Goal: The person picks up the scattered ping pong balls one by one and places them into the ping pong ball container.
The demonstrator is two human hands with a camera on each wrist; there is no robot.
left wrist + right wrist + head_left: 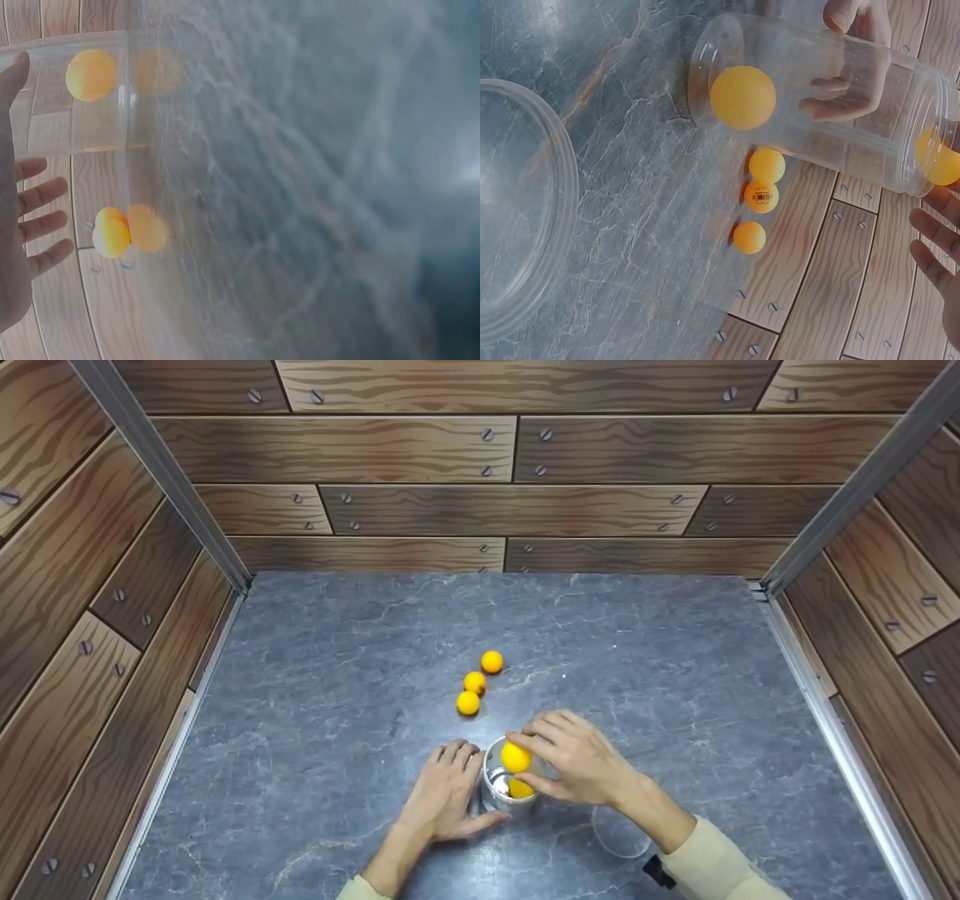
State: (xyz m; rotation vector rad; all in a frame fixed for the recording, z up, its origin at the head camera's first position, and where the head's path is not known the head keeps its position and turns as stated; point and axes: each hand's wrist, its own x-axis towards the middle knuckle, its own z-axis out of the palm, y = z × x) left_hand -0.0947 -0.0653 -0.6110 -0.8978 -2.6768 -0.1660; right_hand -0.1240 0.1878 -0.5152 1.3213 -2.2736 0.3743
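A clear plastic jar (810, 90) stands upright on the grey tabletop, with one orange table tennis ball (742, 97) at its bottom. Over the jar's mouth, my right hand (577, 761) pinches a second table tennis ball (515, 756) between thumb and fingers. In the right wrist view that held ball (939, 159) overlaps the rim. My left hand (444, 791) is beside the jar on the left, its fingers straight and thumb spread near the base. The left wrist view shows those fingers (45, 196) stretched out along the jar's wall.
Beyond the jar, three more orange balls (474, 682) lie in a slanting row on the marbled tabletop (337, 675). A clear round lid (564, 172) lies to the right, partly under my right forearm. Wood-patterned walls (420, 510) enclose the back and sides.
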